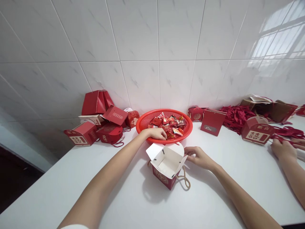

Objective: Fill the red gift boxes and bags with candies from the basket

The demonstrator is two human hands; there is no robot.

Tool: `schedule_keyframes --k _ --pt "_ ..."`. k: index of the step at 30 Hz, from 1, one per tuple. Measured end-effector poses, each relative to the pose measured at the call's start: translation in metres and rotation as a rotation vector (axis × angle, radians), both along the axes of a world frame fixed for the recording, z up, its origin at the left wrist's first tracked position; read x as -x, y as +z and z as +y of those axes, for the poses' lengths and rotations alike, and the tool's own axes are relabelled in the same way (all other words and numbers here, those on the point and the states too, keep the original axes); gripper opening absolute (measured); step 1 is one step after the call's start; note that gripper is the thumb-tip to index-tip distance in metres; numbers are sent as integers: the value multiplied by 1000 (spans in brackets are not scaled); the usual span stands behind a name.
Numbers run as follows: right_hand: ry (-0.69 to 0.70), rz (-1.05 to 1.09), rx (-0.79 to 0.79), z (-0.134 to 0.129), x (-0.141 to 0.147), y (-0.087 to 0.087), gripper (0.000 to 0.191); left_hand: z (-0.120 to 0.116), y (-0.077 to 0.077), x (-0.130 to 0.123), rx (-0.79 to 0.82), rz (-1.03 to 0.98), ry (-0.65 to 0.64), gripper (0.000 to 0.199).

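Observation:
A red paper gift box (164, 178) with a white inside stands on the table in front of me, its top flaps unfolded and a twine handle (187, 181) hanging at its side. Behind it is a red plastic basket (188, 132) with small wrapped candies (166, 124) in it. My left hand (158, 133) reaches over the basket's front rim, fingers curled down among the candies; whatever they grasp is hidden. At the box's right flap, my right hand (196, 156) has its fingers bent and pinched against the edge.
Closed red boxes (87, 133) are piled at the left by the tiled wall. To the right are more boxes (257, 130) and a heap of dark red ribbons (235, 117). Another person's hands (283, 149) handle ribbon at the far right of the white table (124, 203).

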State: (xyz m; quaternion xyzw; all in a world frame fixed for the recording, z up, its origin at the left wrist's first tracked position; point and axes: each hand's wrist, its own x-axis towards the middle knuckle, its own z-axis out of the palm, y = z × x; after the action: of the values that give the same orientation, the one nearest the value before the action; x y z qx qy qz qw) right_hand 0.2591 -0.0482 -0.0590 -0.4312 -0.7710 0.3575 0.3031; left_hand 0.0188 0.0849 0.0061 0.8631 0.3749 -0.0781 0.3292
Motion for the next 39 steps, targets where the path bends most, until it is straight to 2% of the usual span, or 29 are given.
schedule_keyframes --k 5,9,16,21,29,34,39 --pt "-6 -24 -19 -1 0 1 23 -1 1 -3 -143 251 -5 41" --pt "-2 -28 -20 0 0 -1 23 -3 6 -3 -147 308 -2 52" --pt "-22 -38 -29 1 0 -2 23 0 13 -16 -79 377 48 46" --pt "-49 -88 -31 -1 -1 0 22 6 10 -24 -39 326 76 37" --pt "-41 -118 -78 0 -2 -2 20 5 2 -16 124 126 113 24" --pt "-38 -131 -81 -1 -2 -1 20 3 4 -20 106 -17 147 39" --pt "-41 -138 -69 -1 -1 -1 19 -2 7 -22 39 -58 96 21"
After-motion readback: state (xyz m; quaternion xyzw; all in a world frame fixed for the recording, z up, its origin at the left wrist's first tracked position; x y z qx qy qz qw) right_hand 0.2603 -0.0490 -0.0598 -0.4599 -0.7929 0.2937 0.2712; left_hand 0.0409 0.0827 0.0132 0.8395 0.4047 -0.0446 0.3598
